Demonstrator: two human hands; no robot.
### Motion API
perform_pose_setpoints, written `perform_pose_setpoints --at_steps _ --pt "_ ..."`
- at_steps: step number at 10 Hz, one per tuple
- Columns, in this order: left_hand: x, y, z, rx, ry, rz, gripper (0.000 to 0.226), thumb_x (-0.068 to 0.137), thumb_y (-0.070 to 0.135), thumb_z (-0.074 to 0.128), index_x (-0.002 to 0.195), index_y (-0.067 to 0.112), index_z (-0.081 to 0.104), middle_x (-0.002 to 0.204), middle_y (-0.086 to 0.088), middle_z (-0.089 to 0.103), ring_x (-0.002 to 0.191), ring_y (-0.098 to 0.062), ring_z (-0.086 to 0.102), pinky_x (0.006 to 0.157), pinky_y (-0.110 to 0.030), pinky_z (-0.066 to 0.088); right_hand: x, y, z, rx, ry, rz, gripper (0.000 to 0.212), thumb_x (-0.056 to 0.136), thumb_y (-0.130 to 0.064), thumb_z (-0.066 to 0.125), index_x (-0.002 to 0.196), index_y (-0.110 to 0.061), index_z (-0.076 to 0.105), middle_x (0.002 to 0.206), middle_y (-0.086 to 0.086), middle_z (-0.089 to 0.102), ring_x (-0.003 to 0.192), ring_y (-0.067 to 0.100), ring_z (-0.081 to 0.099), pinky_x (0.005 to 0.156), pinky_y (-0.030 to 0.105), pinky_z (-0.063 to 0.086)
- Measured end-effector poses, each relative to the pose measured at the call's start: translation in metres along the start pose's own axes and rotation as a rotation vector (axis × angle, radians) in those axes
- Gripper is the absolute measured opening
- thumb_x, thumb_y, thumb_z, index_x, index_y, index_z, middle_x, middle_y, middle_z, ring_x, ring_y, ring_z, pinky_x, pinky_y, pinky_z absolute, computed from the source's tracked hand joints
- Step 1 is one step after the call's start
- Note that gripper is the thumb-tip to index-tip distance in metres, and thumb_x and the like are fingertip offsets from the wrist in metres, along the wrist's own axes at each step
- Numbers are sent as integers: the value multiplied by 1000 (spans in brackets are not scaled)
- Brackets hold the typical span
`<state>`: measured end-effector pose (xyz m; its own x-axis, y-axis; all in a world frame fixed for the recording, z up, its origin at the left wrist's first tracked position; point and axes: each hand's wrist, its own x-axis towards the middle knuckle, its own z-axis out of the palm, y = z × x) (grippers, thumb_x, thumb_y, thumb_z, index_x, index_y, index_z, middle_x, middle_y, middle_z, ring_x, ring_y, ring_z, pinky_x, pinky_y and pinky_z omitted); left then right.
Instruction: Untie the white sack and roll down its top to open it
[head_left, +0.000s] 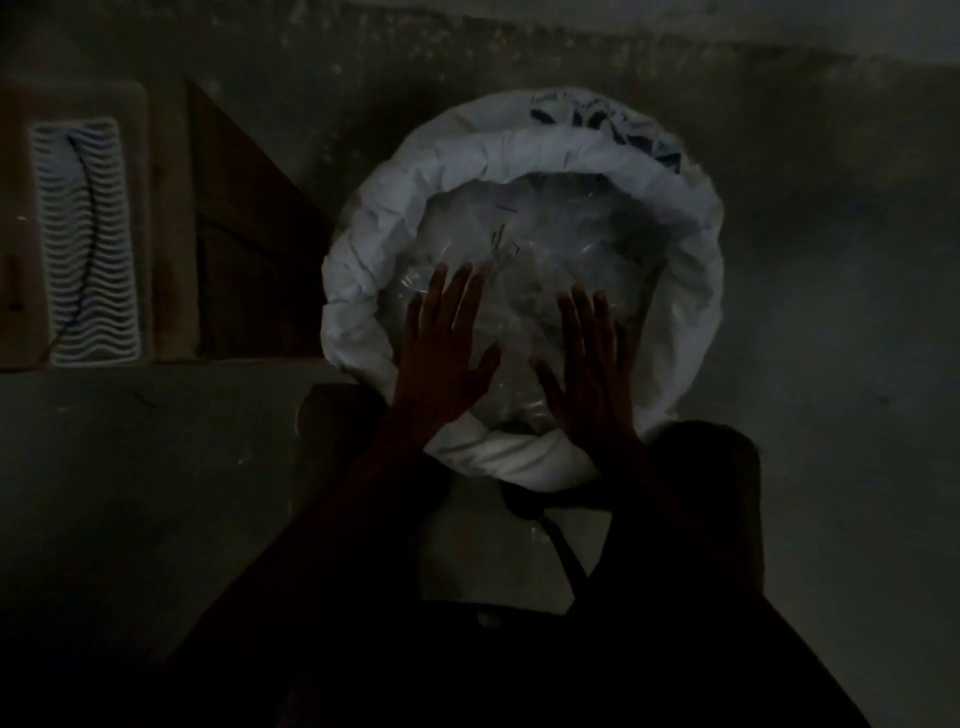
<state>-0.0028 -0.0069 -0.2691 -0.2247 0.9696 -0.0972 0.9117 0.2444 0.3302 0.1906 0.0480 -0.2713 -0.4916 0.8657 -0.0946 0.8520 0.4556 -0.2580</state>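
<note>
The white sack (524, 150) stands on the floor in the middle of the dim view, its top rolled down into a thick ring with blue print at the far side. Inside the ring lies crinkled clear plastic (540, 244). My left hand (441, 348) lies flat over the plastic on the near left, fingers straight and spread. My right hand (587, 358) lies flat beside it on the near right, fingers straight too. Neither hand grips anything. No tie or string is visible.
A brown wooden piece of furniture (244, 234) stands left of the sack, touching or nearly touching it. On its far left lies a white ridged tray (83, 244) with a dark cord across it. Grey concrete floor (831, 312) spreads to the right. My dark-clothed legs fill the bottom.
</note>
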Motion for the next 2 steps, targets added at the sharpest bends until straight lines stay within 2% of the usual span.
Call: perform_pose_setpoints --at_steps 1,2 --pt "-10 17 -52 25 -125 -3 79 94 60 40 155 21 10 164 1 4 151 -20 -4 118 -53 15 -10 -17 -56 -10 -88 70 75 97 -53 42 155 -18 9 164 3 4 151 22 -2 120 52 13" --pt "-37 42 -119 -15 -186 -26 80 94 57 43 155 21 6 164 1 -1 151 -21 -6 118 -54 16 -30 -34 -127 -25 -109 123 76 96 -53 42 155 -18 9 164 3 4 151 20 1 120 51 14"
